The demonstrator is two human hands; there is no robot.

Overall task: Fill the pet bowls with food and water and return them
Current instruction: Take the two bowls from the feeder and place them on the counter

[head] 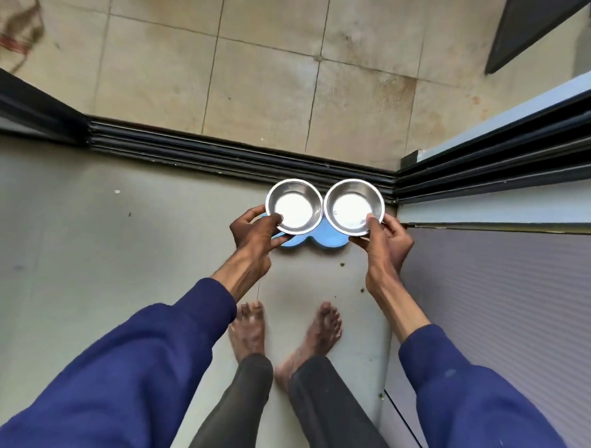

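Note:
Two round steel pet bowls sit side by side over a light blue holder (324,237) on the grey floor. The left bowl (293,205) and the right bowl (354,206) both show bare shiny insides, with no food or water visible. My left hand (254,237) pinches the near rim of the left bowl, thumb inside. My right hand (386,243) pinches the near rim of the right bowl the same way. Whether the bowls rest in the holder or are lifted just above it is unclear.
A black sliding-door track (239,155) runs just beyond the bowls, with stained beige tiles (260,70) past it. A door frame (507,148) and a ribbed grey panel (507,300) stand at the right. My bare feet (282,331) are close behind the holder.

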